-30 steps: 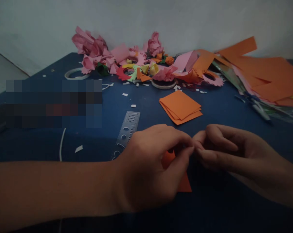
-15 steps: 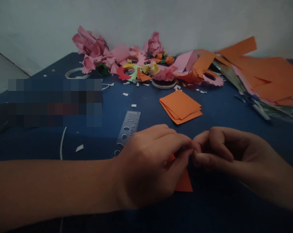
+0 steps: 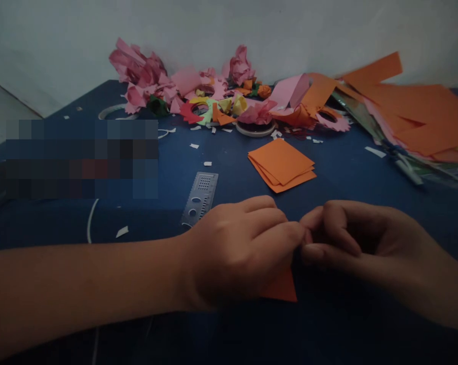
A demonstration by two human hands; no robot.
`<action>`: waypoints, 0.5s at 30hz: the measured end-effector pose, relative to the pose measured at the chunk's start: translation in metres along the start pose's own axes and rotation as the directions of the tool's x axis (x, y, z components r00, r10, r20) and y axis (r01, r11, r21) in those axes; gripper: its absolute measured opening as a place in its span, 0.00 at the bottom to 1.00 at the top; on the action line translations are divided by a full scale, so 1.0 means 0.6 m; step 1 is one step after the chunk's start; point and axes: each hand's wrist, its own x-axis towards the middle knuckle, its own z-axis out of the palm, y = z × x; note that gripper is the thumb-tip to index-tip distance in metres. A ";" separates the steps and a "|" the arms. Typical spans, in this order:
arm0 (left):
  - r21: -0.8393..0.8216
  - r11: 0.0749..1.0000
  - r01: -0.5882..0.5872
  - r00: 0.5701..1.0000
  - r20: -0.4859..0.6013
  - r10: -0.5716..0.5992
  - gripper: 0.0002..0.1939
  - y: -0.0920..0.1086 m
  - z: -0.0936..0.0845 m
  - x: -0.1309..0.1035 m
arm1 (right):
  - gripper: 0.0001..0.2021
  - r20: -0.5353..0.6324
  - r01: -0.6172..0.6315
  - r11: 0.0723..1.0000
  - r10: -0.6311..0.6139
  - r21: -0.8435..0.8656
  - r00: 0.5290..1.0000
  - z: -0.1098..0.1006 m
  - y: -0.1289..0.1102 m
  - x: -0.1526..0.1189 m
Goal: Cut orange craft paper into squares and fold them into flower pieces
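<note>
surface: dark blue table (image 3: 339, 172), dim light, pale wall behind
left hand: left hand (image 3: 236, 251) lies low on the table, fingers curled, thumb and forefinger pressed together at the right end; it pinches the orange paper piece (image 3: 282, 288), most of which is hidden under the palm
orange paper piece: only a pointed corner shows, sticking out below the left hand's fingers, flat against the table near the front edge
right hand: right hand (image 3: 360, 243) sits just right of the left, fingers curled in, thumb over forefinger; its tips meet the left hand's tips. Pinch is closed, but whether it grips the paper's edge or just touches the other fingers I cannot tell
stack: orange paper squares (image 3: 281, 165) piled loosely, slightly fanned, beyond both hands, apart from them
ruler: grey stencil ruler (image 3: 199, 197) lies flat, angled, its near end just beside the left hand's knuckles
back row: pink paper flowers (image 3: 145, 76) at the left of the far edge, mixed coloured cut-outs (image 3: 217, 109) (red, yellow, green, orange) beside them, another pink flower (image 3: 239, 66) further right
tape: roll (image 3: 255, 129) lying flat under a pink scrap, behind the squares
right side: big orange sheets (image 3: 422, 114) overlapping in a heap, pens or markers (image 3: 406, 170) at its near edge
scraps: white paper bits (image 3: 122, 231) scattered on the table, mostly left and centre
left: blurred-out patch, contents unreadable
</note>
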 end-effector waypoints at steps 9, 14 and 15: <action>-0.039 0.999 0.018 1.000 0.001 -0.018 0.03 -0.001 -0.001 0.001 | 0.18 -0.003 0.023 1.000 -0.023 0.011 1.000 0.002 -0.002 0.001; -0.014 1.000 -0.014 1.000 -0.016 0.014 0.04 -0.002 -0.005 -0.001 | 0.18 -0.006 0.029 1.000 -0.029 -0.005 1.000 0.002 -0.003 0.001; 0.003 1.000 -0.010 1.000 -0.026 0.010 0.04 -0.001 -0.005 -0.001 | 0.17 -0.005 0.034 0.999 -0.034 -0.006 0.999 0.002 -0.003 0.000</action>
